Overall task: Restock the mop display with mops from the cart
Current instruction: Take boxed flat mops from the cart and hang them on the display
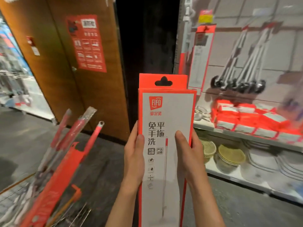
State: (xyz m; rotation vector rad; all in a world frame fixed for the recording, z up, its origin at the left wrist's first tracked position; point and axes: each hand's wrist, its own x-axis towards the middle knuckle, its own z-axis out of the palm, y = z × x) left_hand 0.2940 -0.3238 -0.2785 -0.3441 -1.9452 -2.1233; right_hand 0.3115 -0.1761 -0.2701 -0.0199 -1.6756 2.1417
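Dark grey shop floor (pixel 101 169) runs between a wood-panelled wall (pixel 54 66) at ten o'clock and a pale display wall (pixel 255 51) at two o'clock. A red poster (pixel 87 44) is stuck on the wood panelling.

Upright at the centre, reaching from the middle down to six o'clock, is a tall red-and-white mop box (pixel 166 145) marked FIFO, with a hang hole in its red top tab. Both hands hold it by its long edges. The left hand (pixel 133 154) grips the left edge, thumb laid on the front face. The right hand (pixel 188 154) grips the right edge, thumb likewise on the front.

At eight o'clock a wire cart (pixel 70 215) carries red-handled mops (pixel 78 128) leaning up toward the centre, and a long red carton (pixel 54 181) lies tilted among them.

On the display wall, at one o'clock, another boxed mop (pixel 200 58) hangs from a hook. Beside it, a row of metal-handled mops (pixel 242 66) hangs slanted, dark heads low. At three o'clock a white shelf (pixel 246 136) bears stacked red-and-white packs (pixel 249 118). Below it, at four o'clock, sit woven baskets (pixel 229 154), blurred.
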